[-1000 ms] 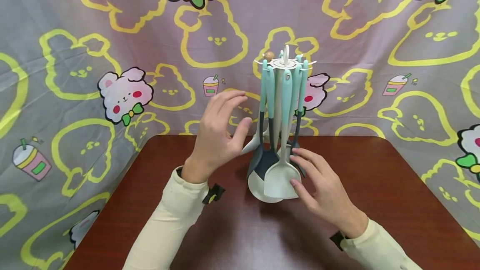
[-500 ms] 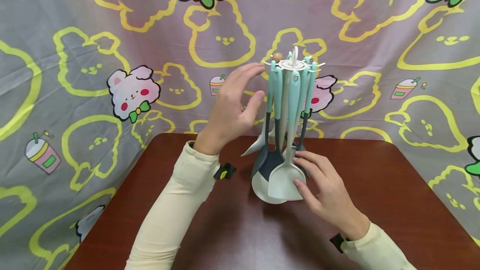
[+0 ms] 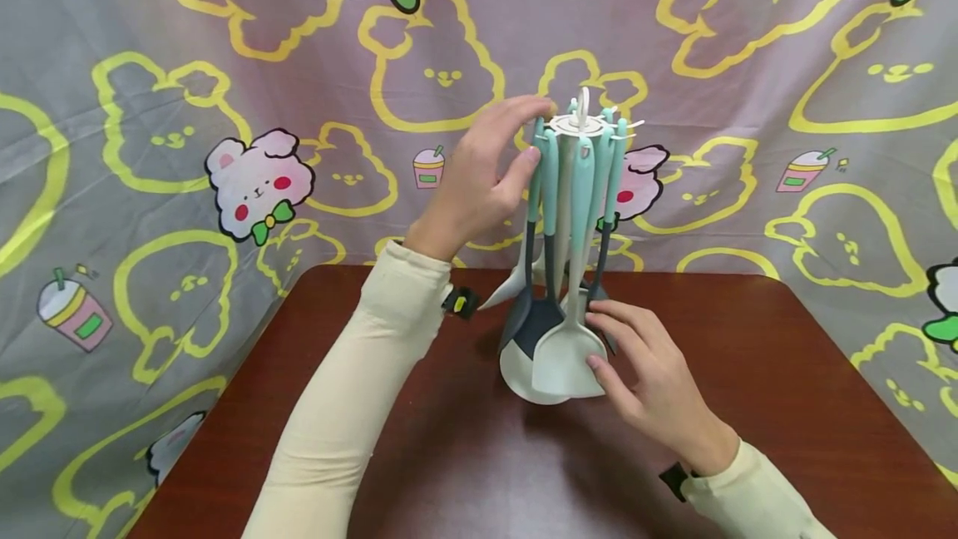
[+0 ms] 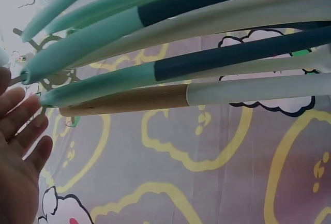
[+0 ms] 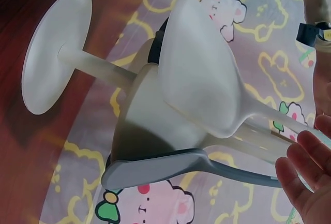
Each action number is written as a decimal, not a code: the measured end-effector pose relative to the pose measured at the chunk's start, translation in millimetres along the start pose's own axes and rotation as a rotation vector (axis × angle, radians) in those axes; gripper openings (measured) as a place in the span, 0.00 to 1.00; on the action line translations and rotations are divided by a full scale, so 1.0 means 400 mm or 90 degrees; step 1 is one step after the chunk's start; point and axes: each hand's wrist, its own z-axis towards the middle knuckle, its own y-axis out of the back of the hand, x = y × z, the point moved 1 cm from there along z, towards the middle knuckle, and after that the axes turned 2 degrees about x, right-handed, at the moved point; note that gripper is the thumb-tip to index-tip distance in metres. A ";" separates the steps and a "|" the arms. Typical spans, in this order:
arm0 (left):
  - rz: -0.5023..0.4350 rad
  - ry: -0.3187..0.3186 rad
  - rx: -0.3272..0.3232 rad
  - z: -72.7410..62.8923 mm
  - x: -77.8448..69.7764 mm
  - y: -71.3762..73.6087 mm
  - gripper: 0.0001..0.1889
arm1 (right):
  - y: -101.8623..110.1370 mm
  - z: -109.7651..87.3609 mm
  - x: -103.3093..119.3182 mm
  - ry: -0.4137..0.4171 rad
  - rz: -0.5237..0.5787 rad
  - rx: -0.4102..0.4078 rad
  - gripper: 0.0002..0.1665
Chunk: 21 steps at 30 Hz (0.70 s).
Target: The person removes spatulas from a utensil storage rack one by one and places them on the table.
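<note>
An upright white plastic utensil rack (image 3: 575,125) with a loop on top stands on the reddish-brown wooden worktop (image 3: 726,339), hung with turquoise-handled utensils. The left hand (image 3: 482,169), thumb and fingers spread in a loose curve, is at its upper left beside the handle tops; contact there cannot be told. The right hand (image 3: 653,377), fingers loosely spread, is at the right edge of the hanging white broad-bladed turner (image 3: 569,363), near the dark grey flat-bladed utensil (image 5: 155,168)
</note>
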 end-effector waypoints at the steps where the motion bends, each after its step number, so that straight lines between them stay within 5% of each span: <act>1: 0.003 0.005 0.008 0.003 0.002 -0.002 0.21 | 0.001 -0.001 -0.001 -0.003 -0.001 0.000 0.28; 8: 0.020 0.039 0.041 0.001 0.012 -0.010 0.18 | -0.009 -0.013 -0.006 -0.014 0.005 0.004 0.28; 14: 0.014 0.018 0.007 -0.017 0.025 -0.023 0.17 | -0.019 -0.013 -0.005 -0.006 0.011 0.006 0.27; 21: 0.003 0.001 -0.021 -0.001 0.016 -0.047 0.16 | -0.010 -0.011 -0.006 -0.005 0.003 -0.006 0.28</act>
